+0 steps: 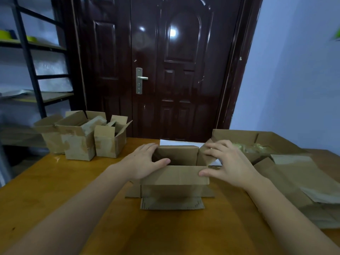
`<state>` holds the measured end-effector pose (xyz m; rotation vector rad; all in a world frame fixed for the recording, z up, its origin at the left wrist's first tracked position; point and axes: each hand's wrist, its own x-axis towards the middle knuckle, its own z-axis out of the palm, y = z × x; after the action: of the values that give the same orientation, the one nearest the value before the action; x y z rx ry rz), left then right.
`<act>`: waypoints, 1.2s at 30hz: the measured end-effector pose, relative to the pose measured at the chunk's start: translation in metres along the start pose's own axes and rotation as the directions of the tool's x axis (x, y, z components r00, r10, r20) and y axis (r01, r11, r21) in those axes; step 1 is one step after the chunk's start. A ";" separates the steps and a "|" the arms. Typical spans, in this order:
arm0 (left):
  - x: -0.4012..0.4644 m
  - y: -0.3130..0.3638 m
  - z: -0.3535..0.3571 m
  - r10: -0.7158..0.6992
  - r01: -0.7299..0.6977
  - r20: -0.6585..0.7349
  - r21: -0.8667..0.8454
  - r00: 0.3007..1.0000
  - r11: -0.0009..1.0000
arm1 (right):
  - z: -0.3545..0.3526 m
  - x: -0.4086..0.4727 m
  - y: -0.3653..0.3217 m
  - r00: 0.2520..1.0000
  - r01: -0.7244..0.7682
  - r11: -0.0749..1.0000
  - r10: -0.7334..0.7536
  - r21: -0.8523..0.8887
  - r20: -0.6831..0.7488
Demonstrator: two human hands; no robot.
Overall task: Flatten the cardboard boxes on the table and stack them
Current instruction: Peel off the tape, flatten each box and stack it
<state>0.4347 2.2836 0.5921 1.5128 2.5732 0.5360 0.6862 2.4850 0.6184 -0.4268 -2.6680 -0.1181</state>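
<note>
Both hands rest on the open brown cardboard box [174, 173] standing at the middle of the orange-brown wooden table [55, 181]. The left hand [145, 162] lies spread over the box's left top edge, fingers hooked over the rim into the opening and thumb reaching across it; it presses rather than clamps. The right hand [230, 162] is likewise open, its thumb on the near top flap and its fingers on the right-hand flap. Neither hand has a closed grip. The bottom flaps of the box are splayed flat on the table at the near side and at both sides, so the base appears already released and the step in hand is judged to be collapsing the walls. To do this well, push two opposite corners toward each other so the box shears along its existing creases, then press the folded panels down flat. Keep the fingers of the left hand clear of the interior before the walls close. A white sheet [180, 143] lies just behind the box; check that it is not trapped. Flattened brown cardboard sheets [294, 181] lie at the right of the table and serve as the stack. Three small open cardboard boxes [82, 137] wait at the far left.
</note>
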 end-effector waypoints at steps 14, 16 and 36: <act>-0.013 0.012 -0.002 0.010 -0.010 -0.012 -0.029 1.000 1.000 | 0.065 -0.028 -0.031 0.943 -0.331 0.770 0.294 0.545 0.157; -0.018 0.013 -0.003 0.022 -0.022 0.005 -0.058 1.000 0.998 | 0.064 -0.027 -0.031 0.934 -0.349 0.767 0.330 0.539 0.135; -0.040 0.036 -0.009 0.234 -0.201 0.108 -0.251 0.966 0.947 | 0.044 0.020 -0.040 0.886 -0.463 0.675 0.374 0.575 0.275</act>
<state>0.4825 2.2629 0.6096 1.6919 2.1642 0.7089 0.6389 2.4591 0.5869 -0.8204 -2.4457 0.9554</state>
